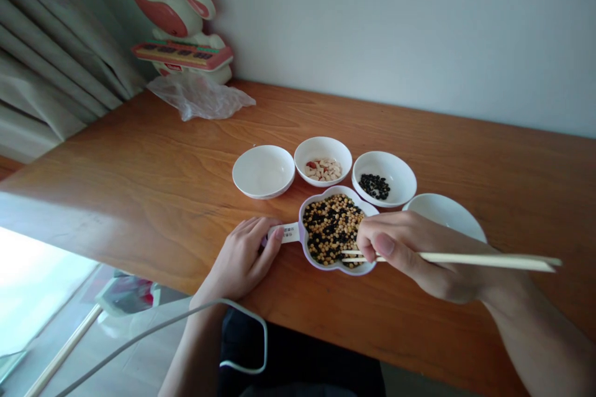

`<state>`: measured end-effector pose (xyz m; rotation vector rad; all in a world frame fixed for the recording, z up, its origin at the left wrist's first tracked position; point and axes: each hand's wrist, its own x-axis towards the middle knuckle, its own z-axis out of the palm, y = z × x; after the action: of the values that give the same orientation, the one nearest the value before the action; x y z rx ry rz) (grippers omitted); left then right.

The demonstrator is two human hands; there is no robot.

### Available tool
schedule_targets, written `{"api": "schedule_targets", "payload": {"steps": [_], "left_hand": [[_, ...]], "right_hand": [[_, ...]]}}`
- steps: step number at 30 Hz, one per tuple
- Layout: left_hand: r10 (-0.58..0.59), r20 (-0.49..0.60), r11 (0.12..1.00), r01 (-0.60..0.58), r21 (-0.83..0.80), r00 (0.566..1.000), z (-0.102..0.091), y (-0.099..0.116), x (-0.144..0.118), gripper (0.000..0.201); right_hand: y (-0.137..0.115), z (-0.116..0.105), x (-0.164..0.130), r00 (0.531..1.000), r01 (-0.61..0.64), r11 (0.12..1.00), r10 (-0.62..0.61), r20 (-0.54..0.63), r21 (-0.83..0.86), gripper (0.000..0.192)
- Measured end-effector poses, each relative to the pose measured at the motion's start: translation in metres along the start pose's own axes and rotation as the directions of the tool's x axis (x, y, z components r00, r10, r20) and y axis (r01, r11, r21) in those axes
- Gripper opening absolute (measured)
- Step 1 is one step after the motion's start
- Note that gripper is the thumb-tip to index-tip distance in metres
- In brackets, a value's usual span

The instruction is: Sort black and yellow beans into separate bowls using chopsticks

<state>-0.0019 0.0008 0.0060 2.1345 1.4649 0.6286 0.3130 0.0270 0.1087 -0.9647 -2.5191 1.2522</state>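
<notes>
A flower-shaped white dish [311, 205] full of mixed yellow and black beans [331, 228] sits near the table's front edge. My left hand [244, 254] pinches the dish's short handle [289, 232] on its left side. My right hand [410, 248] grips a pair of pale chopsticks [488, 258], held almost level, their tips over the near right part of the beans. Behind the dish stand three small white bowls: an empty one [263, 170], one with pale and reddish pieces [323, 160], one with black beans [384, 177]. A further white bowl [444, 214] is partly hidden by my right hand.
The wooden table [153, 167] meets a white wall at the back. A crumpled clear plastic bag [200, 98] and a cartoon animal figure [170, 6] stand at the far left corner, beside a curtain [51, 62]. A white cable [223, 322] loops below the table edge.
</notes>
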Motion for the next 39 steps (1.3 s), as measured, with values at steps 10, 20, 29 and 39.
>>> {"api": "schedule_targets", "payload": {"steps": [10,20,29,39], "left_hand": [[0.002,-0.016,1.0,-0.002,0.013,1.0,0.001,0.001,0.0,0.027],[-0.04,0.0,0.998,0.04,-0.055,0.999,-0.001,0.004,-0.001,0.036],[-0.049,-0.015,0.996,0.048,-0.08,0.999,0.0,0.005,-0.004,0.036],[-0.043,-0.006,0.999,0.042,-0.027,0.999,0.001,0.005,-0.001,0.034]], "right_hand": [[0.002,0.002,-0.001,1.0,-0.016,1.0,0.016,-0.009,0.013,0.048],[0.004,0.006,0.0,1.0,0.001,1.0,-0.001,-0.017,0.006,0.053],[0.001,0.011,0.001,0.998,-0.034,0.999,0.035,-0.054,0.015,0.058],[-0.006,0.003,-0.004,0.995,-0.036,0.996,0.043,-0.085,0.076,0.07]]}}
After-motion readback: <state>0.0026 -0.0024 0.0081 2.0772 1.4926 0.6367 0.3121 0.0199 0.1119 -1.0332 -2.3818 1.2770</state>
